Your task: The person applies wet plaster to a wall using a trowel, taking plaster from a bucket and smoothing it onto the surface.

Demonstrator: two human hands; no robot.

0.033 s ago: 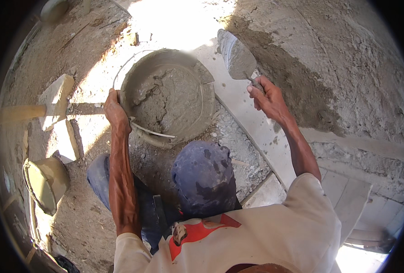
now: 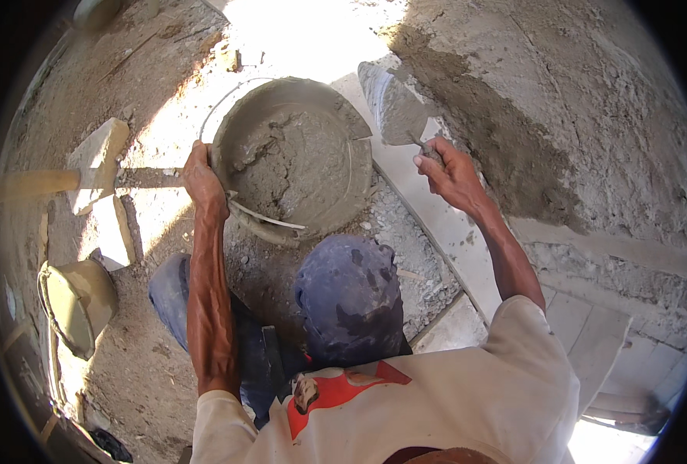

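Observation:
A round bucket (image 2: 227, 131) of wet grey mortar (image 2: 289, 166) stands in front of my knees, with its thin wire handle (image 2: 270, 220) hanging along the near side. My left hand (image 2: 204, 182) grips the bucket's left rim. To the right of the bucket, my right hand (image 2: 450, 176) is closed round the handle of a pointed mason's trowel (image 2: 394, 107). The blade is smeared with mortar and hangs over pale slabs at the foot of the wall. My left fingertips are partly hidden by the rim.
A partly wet plastered wall (image 2: 622, 116) rises on the right above pale slabs (image 2: 436, 220). Broken stone pieces (image 2: 113, 232) and a wooden handle (image 2: 34, 184) lie at left. A yellowish bucket (image 2: 88, 298) rests nearer me. Rubble (image 2: 413, 298) lies beside my knee.
The trowel and my right hand have shifted a little left and toward me, and the blade has tilted. The bucket and my left hand sit slightly farther right.

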